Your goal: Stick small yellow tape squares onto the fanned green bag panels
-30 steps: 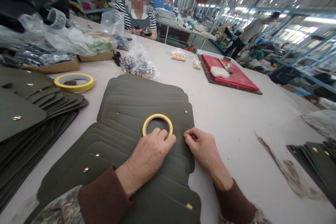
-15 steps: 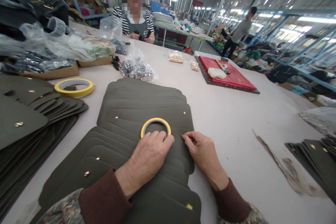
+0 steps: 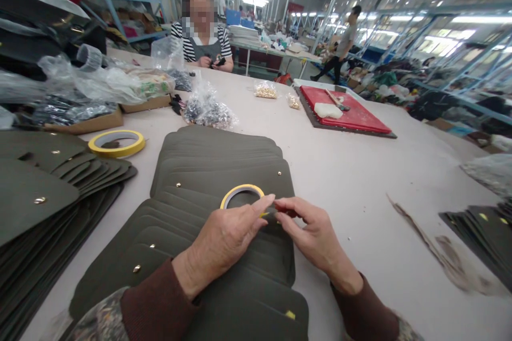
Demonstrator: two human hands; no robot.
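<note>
A roll of yellow tape (image 3: 242, 187) stands tilted over the dark green panels (image 3: 220, 162), with its lower part hidden behind my left hand (image 3: 226, 237). My left hand is closed on the roll, its index finger and thumb pointing right. My right hand (image 3: 308, 221) meets those fingertips, pinching at a small yellow end of tape by the roll. The panels lie overlapped in a fanned pile under both hands, some with gold-coloured metal studs (image 3: 137, 268). A yellow tape piece (image 3: 290, 314) sticks to a panel near the bottom.
More panels lie in a stack (image 3: 36, 186) at left and another (image 3: 480, 240) at right. A second tape roll (image 3: 116, 152) lies beside the left stack. Further back are a bag of small parts (image 3: 210, 109), gold fittings (image 3: 265, 89) and a red board (image 3: 348, 109). A co-worker (image 3: 202, 45) sits opposite.
My left hand has turned, its index finger now stretched toward the right hand. The tape roll has shifted slightly right. My right hand's fingers have lifted from the panel edge to meet the left fingertips.
</note>
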